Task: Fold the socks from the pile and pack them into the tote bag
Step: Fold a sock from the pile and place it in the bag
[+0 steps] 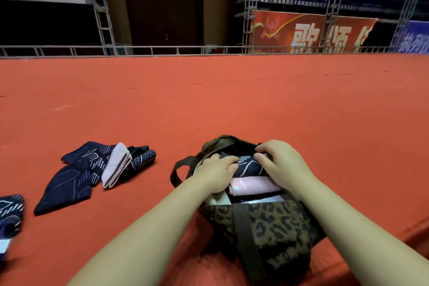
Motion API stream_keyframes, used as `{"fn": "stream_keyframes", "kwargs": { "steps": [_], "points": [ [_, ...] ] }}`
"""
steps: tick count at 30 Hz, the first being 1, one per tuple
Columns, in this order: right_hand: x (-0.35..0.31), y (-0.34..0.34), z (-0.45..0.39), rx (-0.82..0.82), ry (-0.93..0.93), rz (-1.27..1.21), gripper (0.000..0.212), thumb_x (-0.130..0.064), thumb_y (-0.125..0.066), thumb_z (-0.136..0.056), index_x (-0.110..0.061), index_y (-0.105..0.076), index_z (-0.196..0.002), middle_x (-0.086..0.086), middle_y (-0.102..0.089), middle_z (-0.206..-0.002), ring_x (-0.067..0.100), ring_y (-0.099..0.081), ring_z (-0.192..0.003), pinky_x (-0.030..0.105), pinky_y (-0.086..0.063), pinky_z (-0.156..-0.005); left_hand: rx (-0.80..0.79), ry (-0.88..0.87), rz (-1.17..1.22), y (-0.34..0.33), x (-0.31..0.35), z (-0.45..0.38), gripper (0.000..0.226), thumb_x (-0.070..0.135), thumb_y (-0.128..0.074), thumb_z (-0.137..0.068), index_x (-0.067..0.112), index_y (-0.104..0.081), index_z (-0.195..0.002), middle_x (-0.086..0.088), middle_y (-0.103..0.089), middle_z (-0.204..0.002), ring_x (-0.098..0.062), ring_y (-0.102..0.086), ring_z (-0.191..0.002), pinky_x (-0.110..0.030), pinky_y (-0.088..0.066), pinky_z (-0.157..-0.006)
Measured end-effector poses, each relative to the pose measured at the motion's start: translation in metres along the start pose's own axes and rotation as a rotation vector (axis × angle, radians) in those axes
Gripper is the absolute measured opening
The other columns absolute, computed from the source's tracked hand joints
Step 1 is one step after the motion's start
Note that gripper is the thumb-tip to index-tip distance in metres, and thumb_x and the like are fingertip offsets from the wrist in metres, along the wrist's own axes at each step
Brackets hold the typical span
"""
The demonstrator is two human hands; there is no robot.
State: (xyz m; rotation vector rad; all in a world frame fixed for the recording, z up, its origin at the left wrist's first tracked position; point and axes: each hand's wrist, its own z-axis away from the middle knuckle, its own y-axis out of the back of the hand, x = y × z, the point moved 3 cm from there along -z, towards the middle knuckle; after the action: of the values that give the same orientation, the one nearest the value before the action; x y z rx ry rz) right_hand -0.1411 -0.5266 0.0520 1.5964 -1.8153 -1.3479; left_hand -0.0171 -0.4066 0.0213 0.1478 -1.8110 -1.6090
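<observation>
A leopard-print tote bag [274, 227] with brown straps stands open on the red carpet in front of me. Both hands reach into its mouth. My left hand [217, 170] and my right hand [281, 161] grip a folded dark navy sock with pale line patterns [248, 165] from either side, inside the bag. Under it lies a folded pink sock [253, 184]. To the left on the carpet lies the pile of socks [97, 165]: navy patterned ones and a folded pink one [116, 165].
More navy patterned socks [10, 211] lie at the far left edge. The red carpet [232, 100] stretches far ahead to a low metal rail. The carpeted platform's edge drops off at the lower right, beside the bag.
</observation>
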Motion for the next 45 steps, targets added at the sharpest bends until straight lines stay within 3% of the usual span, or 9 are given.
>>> {"fn": "stream_keyframes", "kwargs": {
  "steps": [2,4,7,11,21,27,33,39,45],
  "points": [
    [-0.006,-0.008,0.004,-0.268,0.1,-0.072,0.033,-0.033,-0.039,-0.096,-0.015,-0.06,-0.078,0.0,-0.061,-0.082,0.017,-0.052,-0.08,0.038,-0.04,-0.074,0.045,-0.004,0.054,0.003,-0.004,-0.003,0.044,0.041,-0.034,-0.099,0.035,-0.033,-0.142,-0.01,-0.039,-0.144,-0.03,-0.036,-0.132,-0.039,-0.031,-0.106],
    [-0.001,-0.021,0.01,-0.504,0.018,-0.024,0.036,-0.038,-0.032,-0.1,-0.02,-0.061,-0.113,-0.001,-0.058,-0.117,0.016,-0.05,-0.109,0.038,-0.037,-0.095,0.061,-0.018,0.116,0.008,-0.006,0.0,0.048,0.038,-0.042,-0.097,0.029,-0.033,-0.144,-0.007,-0.041,-0.146,-0.024,-0.042,-0.13,-0.035,-0.036,-0.102],
    [0.004,-0.024,0.01,-0.558,-0.037,0.194,0.054,-0.06,-0.007,-0.088,-0.042,-0.042,-0.124,-0.006,-0.047,-0.136,0.023,-0.042,-0.125,0.042,-0.031,-0.105,0.124,-0.029,0.194,0.022,-0.012,0.017,0.049,0.036,-0.05,-0.093,0.028,-0.039,-0.14,0.003,-0.046,-0.142,-0.016,-0.046,-0.127,-0.031,-0.039,-0.101],
    [-0.036,0.007,-0.003,-0.358,-0.06,0.126,0.037,-0.045,-0.022,-0.097,-0.019,-0.042,-0.08,0.004,-0.057,-0.088,0.029,-0.051,-0.09,0.043,-0.042,-0.079,0.238,0.013,0.512,0.048,-0.048,0.052,0.031,0.033,-0.055,-0.089,0.032,-0.055,-0.12,0.011,-0.061,-0.115,-0.011,-0.061,-0.102,-0.032,-0.049,-0.09],
    [-0.195,-0.067,-0.047,-0.557,-0.088,-0.629,0.019,-0.031,-0.052,-0.096,-0.013,-0.06,-0.097,0.0,-0.065,-0.08,0.012,-0.058,-0.065,0.023,-0.043,-0.059,0.281,0.373,0.805,0.041,-0.221,0.112,0.011,0.019,-0.049,-0.096,0.025,-0.058,-0.092,0.0,-0.065,-0.091,-0.011,-0.059,-0.075,-0.024,-0.04,-0.065],
    [-0.222,-0.167,-0.123,-0.455,-0.414,-0.846,0.021,-0.032,-0.05,-0.097,-0.014,-0.058,-0.089,0.001,-0.056,-0.071,0.012,-0.047,-0.052,0.023,-0.034,-0.05,0.517,0.391,1.064,0.021,-0.278,0.137,0.013,0.007,-0.047,-0.096,0.014,-0.058,-0.092,-0.01,-0.058,-0.081,-0.016,-0.054,-0.066,-0.02,-0.046,-0.05],
    [-0.21,-0.257,-0.153,-0.501,-0.786,-0.891,0.025,-0.036,-0.043,-0.099,-0.017,-0.049,-0.083,0.003,-0.058,-0.071,0.012,-0.042,-0.048,0.02,-0.028,-0.046,0.427,0.325,1.151,0.018,-0.292,0.13,0.012,0.004,-0.049,-0.095,0.009,-0.059,-0.092,-0.005,-0.057,-0.072,-0.009,-0.052,-0.056,-0.019,-0.043,-0.048],
    [-0.221,-0.28,-0.17,-0.592,-0.675,-0.821,0.015,-0.029,-0.051,-0.095,-0.02,-0.053,-0.083,-0.008,-0.056,-0.051,0.006,-0.044,-0.04,0.017,-0.019,-0.039,0.416,0.277,1.156,0.019,-0.294,0.123,0.012,0.003,-0.052,-0.093,0.009,-0.061,-0.089,0.001,-0.06,-0.068,-0.003,-0.053,-0.054,-0.017,-0.042,-0.05],
    [-0.241,-0.254,-0.162,-0.269,-0.584,-1.148,0.036,0.001,-0.044,-0.091,-0.019,-0.056,-0.118,0.002,-0.05,-0.054,0.004,-0.03,-0.028,0.011,-0.019,-0.033,0.605,0.248,1.157,0.026,-0.294,0.128,0.014,0.006,-0.052,-0.093,0.011,-0.063,-0.087,0.001,-0.06,-0.064,-0.006,-0.054,-0.056,-0.015,-0.042,-0.051]
  ]
}}
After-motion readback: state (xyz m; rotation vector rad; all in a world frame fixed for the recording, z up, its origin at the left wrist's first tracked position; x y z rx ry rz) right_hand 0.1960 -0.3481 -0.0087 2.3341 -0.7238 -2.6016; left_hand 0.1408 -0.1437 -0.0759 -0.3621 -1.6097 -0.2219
